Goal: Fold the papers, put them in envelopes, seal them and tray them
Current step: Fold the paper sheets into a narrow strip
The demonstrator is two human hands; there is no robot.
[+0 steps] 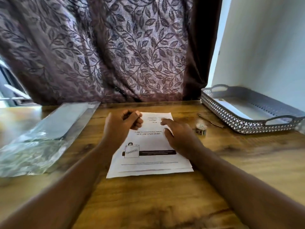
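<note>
A small stack of printed white papers (148,156) lies flat on the wooden table (148,199) in front of me. My left hand (123,124) hovers over the sheets' far left corner with its fingers curled; whether they pinch the paper edge is unclear. My right hand (176,136) rests flat on the right side of the stack, fingers stretched out. A plastic pack of envelopes (49,128) lies at the left of the table. The grey tray (247,111) with a studded rim stands at the far right.
A small roll of tape (200,128) sits right of the papers. A thin brown strip (211,121) lies between it and the tray. A leaf-patterned curtain (115,47) hangs behind the table, and a white wall (264,47) is at the right.
</note>
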